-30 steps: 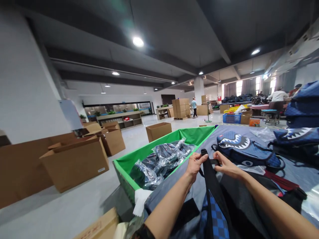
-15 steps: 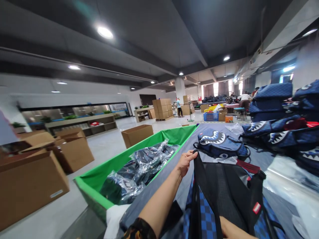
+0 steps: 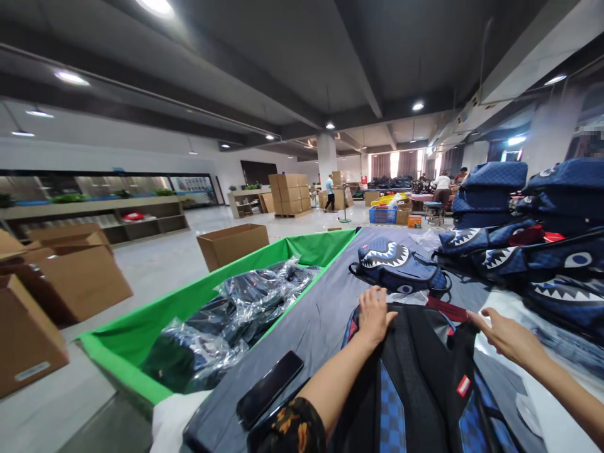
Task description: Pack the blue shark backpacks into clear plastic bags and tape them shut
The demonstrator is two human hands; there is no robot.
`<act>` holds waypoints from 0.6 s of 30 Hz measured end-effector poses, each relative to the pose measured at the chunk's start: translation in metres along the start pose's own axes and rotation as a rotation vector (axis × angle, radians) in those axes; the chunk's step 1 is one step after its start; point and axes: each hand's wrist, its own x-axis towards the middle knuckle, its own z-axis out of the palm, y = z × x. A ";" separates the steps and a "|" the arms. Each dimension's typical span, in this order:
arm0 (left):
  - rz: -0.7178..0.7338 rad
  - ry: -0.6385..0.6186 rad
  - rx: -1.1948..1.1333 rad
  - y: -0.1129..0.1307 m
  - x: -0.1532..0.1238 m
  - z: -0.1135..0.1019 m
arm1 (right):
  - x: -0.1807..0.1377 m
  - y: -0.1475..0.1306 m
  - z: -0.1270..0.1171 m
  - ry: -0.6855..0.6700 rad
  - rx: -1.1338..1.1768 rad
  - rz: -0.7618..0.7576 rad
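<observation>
A black and blue-checked backpack (image 3: 419, 384) lies back-side up on the grey table (image 3: 321, 321) right in front of me. My left hand (image 3: 375, 313) rests flat on its top edge, fingers stretched out. My right hand (image 3: 504, 336) hovers open just past the bag's right shoulder strap, fingers spread, holding nothing. A blue shark-mouth backpack (image 3: 399, 261) lies a little beyond my hands.
A green bin (image 3: 141, 330) along the table's left side holds several plastic-wrapped bags (image 3: 245, 302). A black phone (image 3: 270, 389) lies near the table's front edge. Stacked shark backpacks (image 3: 538, 251) fill the right. Cardboard boxes (image 3: 70, 277) stand on the floor; people work far back.
Both hands let go of the backpack's top strap and laid the bag flat. My left hand now lies open on it, and my right hand came out to the right side.
</observation>
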 end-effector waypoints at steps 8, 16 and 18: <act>0.471 -0.580 -0.043 0.052 0.020 0.071 | 0.009 -0.040 0.021 0.266 0.165 -0.214; 0.557 -0.370 -0.198 0.040 0.010 0.088 | -0.050 -0.067 0.011 0.523 0.180 -0.592; 0.532 -0.329 -0.211 0.040 0.009 0.091 | -0.064 -0.072 0.010 0.621 0.097 -0.734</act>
